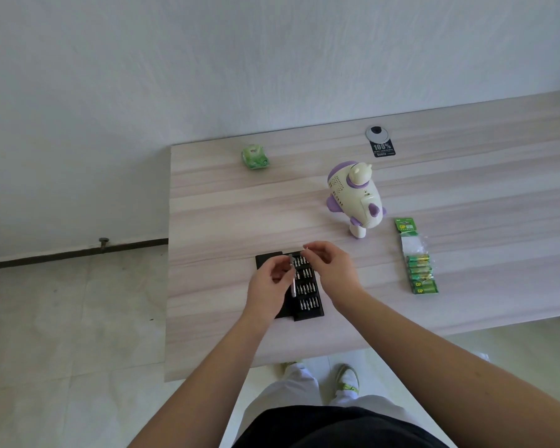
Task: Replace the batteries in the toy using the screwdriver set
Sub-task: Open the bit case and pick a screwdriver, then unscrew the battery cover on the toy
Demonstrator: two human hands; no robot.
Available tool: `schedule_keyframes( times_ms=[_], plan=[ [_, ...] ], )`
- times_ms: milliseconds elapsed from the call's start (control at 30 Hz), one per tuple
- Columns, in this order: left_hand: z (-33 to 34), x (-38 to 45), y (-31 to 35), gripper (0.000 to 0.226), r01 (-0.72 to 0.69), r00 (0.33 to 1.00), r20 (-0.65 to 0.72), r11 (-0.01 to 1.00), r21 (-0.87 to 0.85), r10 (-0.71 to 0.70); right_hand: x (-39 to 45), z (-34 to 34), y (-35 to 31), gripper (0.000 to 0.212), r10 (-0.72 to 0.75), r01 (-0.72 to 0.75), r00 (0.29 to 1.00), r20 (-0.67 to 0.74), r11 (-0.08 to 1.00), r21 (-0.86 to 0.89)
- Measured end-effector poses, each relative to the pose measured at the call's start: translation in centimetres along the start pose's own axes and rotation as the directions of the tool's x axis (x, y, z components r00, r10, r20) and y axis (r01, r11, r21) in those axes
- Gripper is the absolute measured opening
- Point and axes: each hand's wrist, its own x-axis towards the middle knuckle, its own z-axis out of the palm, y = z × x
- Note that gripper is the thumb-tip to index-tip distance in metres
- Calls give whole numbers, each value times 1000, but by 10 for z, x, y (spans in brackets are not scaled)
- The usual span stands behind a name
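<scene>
While I watch through the head camera, both of my bare hands hover over the bit case [307, 294], a black tray lying open near the front edge of the table [223, 205]. My left hand [270, 287] has its fingers curled around the driver [293, 276], a slim silver handle held roughly upright above the left side of the case. My right hand [332, 268] is just beside it, thumb and forefinger pinched together at the tip; something small and pale may sit between them, but it is too small for me to tell what. Rows of silver bits [306, 287] stand in the case below both hands.

Farther back and to the right, well apart from my hands, the toy [356, 197] lies tipped on the table. It is cream-coloured with purple feet and trim, and a speaker grille shows on its side. To the right of the toy, near the table's right side, lies a strip of batteries [419, 263] in green packaging, its header card pointing away from me.

Toward the back left of the table sits a small green packet [255, 156]. At the back, a round cable grommet [377, 134] has a black label [383, 149] just in front of it. My legs and shoes [346, 381] show below the table edge on a pale tiled floor [62, 334].
</scene>
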Motion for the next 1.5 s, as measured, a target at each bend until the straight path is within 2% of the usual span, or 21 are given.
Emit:
schedule_keyframes(
  times_ms=[133,233,400,533,667,800,967,1200,1300,1500],
  plan=[
    [3,-10,29,23,-105,994,30,994,-18,105,-9,-10,-26,6,-32,23,998,48,984,175],
    [4,-20,52,25,-206,978,46,977,47,204,-20,-21,-44,8,-77,56,995,69,960,273],
    [6,-39,92,24,-380,925,84,900,211,371,-37,-40,-72,9,-160,129,984,78,941,312],
    [12,-57,121,24,-443,896,73,879,178,438,-55,-58,-93,7,-205,163,976,73,912,377],
    [19,-72,147,24,-473,880,54,861,188,472,-71,-79,-114,7,-279,237,958,72,906,350],
    [28,-87,174,23,-445,895,50,875,192,444,-84,-100,-133,8,-322,286,944,66,904,319],
    [36,-104,220,21,-445,896,74,879,174,439,-95,-135,-173,9,-410,373,903,128,896,242],
    [54,-125,271,18,-499,866,63,847,184,496,-113,-180,-215,7,-438,407,884,165,893,192],
    [61,-135,286,17,-512,858,74,836,197,508,-120,-198,-226,7,-488,471,857,166,872,135],
    [75,-153,311,16,-555,832,105,819,146,545,-134,-229,-249,9,-548,530,803,236,837,139]
  ],
)
